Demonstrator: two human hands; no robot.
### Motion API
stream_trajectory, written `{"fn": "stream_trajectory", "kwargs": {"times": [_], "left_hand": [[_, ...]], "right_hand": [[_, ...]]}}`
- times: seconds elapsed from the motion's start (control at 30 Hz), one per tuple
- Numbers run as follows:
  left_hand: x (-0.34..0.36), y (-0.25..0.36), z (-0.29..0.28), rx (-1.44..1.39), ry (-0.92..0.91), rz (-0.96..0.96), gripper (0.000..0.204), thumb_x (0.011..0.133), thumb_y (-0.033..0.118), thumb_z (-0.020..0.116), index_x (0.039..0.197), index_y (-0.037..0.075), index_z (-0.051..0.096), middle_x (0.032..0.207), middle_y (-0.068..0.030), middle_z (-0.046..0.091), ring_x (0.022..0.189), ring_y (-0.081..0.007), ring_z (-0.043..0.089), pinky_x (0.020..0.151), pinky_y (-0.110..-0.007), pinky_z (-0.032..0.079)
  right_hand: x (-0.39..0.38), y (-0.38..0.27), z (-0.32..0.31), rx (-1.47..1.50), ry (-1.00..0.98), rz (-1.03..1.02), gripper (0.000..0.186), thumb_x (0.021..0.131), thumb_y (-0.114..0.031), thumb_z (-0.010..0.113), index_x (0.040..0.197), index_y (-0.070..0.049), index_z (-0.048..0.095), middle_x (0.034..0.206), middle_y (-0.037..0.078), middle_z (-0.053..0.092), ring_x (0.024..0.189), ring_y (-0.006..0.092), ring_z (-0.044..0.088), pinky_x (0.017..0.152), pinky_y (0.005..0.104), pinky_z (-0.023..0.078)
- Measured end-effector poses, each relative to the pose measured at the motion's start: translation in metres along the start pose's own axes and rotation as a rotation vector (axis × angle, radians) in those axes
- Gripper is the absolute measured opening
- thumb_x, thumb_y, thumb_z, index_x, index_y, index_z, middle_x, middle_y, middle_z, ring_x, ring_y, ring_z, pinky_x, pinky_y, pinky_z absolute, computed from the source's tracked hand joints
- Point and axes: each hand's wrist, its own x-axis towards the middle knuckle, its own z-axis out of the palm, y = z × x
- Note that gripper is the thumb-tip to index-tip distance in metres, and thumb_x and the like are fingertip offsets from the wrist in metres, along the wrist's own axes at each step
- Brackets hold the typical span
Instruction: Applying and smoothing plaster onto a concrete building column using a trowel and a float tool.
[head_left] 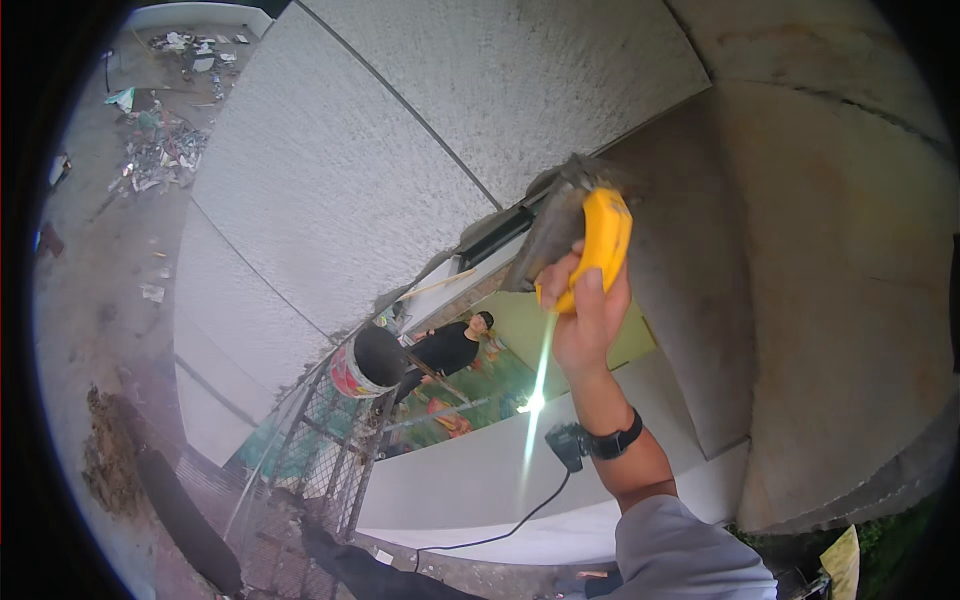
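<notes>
My right hand [592, 318] is raised, fingers and thumb wrapped round the yellow handle of a plastering trowel [606, 238]. Its grey, mortar-smeared blade lies at the lower edge of a rough pale wall panel [340, 180], next to a smooth brownish-grey surface [680, 230]. Whether the blade touches the edge cannot be made out. Dark wet mortar [455, 252] runs unevenly along that edge near a dark frame strip. A black band with a small cabled device [568, 445] sits on my right wrist. My left hand does not show.
A bucket [350, 372] with dark contents hangs or stands by a metal mesh frame [335, 470]. Beyond the opening is a person in black [447, 350]. Rubble [165, 150] lies on the ground at far left. A black cable [500, 535] trails from my wrist.
</notes>
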Motion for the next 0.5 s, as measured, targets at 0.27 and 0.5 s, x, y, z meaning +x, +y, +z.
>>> {"fn": "stream_trajectory", "kwargs": {"times": [0.27,0.5], "left_hand": [[-0.019,-0.016,-0.019,-0.034,0.049,0.126,0.019,0.087,0.010,0.059,0.072,0.004,0.050,0.052,-0.0049,0.047,0.035,-0.0138,0.042,0.034,-0.032,0.034],[-0.031,-0.012,-0.029,-0.070,0.042,0.112,0.021,0.088,0.014,0.061,0.073,0.004,0.050,0.049,-0.0063,0.049,0.031,-0.0164,0.043,0.032,-0.033,0.034]], "right_hand": [[0.026,0.004,0.080,0.074,-0.303,0.545,0.031,0.095,-0.036,0.057,0.098,-0.006,0.051,0.064,-0.001,0.048,0.050,0.0064,0.044,0.044,0.0221,0.036],[-0.003,-0.036,0.033,-0.471,-0.224,0.263,0.034,0.091,-0.032,0.062,0.103,0.000,0.056,0.071,0.011,0.057,0.063,0.0188,0.054,0.059,0.0359,0.045]]}}
